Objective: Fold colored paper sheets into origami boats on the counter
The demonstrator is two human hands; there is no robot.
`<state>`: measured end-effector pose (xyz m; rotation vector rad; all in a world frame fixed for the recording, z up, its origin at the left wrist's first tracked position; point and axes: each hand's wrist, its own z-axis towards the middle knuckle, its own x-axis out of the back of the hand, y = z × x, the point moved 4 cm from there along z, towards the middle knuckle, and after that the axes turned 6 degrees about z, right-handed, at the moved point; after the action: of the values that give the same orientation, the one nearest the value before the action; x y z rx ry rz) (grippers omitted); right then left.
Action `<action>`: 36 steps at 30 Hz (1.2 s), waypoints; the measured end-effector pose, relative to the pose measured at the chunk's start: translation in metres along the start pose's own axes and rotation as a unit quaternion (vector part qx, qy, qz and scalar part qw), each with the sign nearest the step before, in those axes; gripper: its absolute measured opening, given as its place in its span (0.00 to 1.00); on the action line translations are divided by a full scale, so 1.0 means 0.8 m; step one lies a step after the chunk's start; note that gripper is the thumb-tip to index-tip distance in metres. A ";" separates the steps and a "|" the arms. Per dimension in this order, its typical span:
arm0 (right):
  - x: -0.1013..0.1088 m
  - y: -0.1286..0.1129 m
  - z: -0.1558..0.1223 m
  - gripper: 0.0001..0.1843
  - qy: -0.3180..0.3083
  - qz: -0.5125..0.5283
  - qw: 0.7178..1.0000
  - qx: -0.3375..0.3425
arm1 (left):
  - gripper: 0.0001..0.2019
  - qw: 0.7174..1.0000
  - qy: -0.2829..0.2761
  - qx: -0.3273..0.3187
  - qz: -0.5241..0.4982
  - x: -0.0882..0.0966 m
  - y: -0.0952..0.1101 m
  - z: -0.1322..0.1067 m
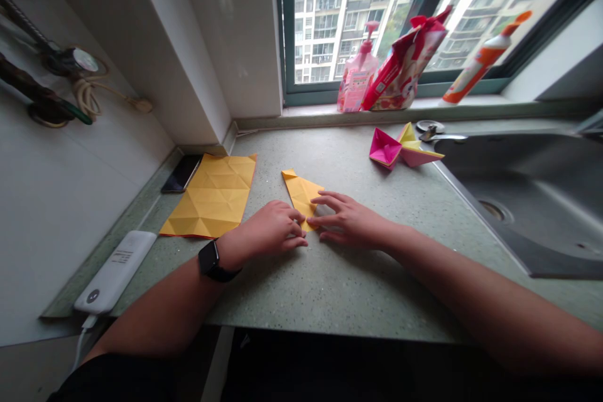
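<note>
A folded piece of yellow origami paper (301, 192) lies on the counter between my hands, narrow at its far end and crossed by creases. My left hand (269, 226) has its fingers bent together, gripping the paper's near left corner. Coming from the other side, my right hand (347, 220) rests with fingers stretched and spread, their tips on the paper's right and near edges. To the left lies a larger creased yellow sheet (214, 193) with a red-orange underside showing at its edge. Folded pink and yellow paper shapes (386, 149) stand at the back right.
Beyond the left sheet, a dark phone (181, 173) lies by the wall. A white power bank (115, 271) with a cable sits at front left. A steel sink (527, 201) borders the right. Along the windowsill stand a pink pump bottle (358, 78), a red bag (406, 66) and an orange-white bottle (480, 66).
</note>
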<state>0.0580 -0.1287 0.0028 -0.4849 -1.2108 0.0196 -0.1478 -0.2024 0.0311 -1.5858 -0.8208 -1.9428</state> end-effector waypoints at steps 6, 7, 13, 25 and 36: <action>-0.008 -0.010 0.000 0.18 -0.014 0.016 1.000 0.003 | 0.07 1.000 -0.015 -0.005 -0.007 0.000 0.001 0.000; -0.007 -0.006 0.000 0.17 -0.009 0.015 1.000 -0.008 | 0.08 1.000 -0.012 -0.005 -0.009 0.000 0.000 0.000; -0.001 0.040 0.000 0.14 0.041 -0.025 0.990 -0.132 | 0.07 1.000 -0.005 -0.004 -0.010 -0.003 -0.002 0.000; 0.014 0.087 -0.009 0.23 0.202 0.209 0.926 -0.242 | 0.09 0.997 0.016 -0.022 -0.078 0.006 0.001 0.007; 0.023 0.108 -0.019 0.18 0.222 0.499 0.762 -0.348 | 0.08 0.981 0.012 -0.095 -0.170 0.002 0.018 0.014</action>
<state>0.0993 -0.0514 -0.0167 -1.6649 -0.3252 0.3581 -0.1308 -0.2043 0.0364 -1.6087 -0.9742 -2.3360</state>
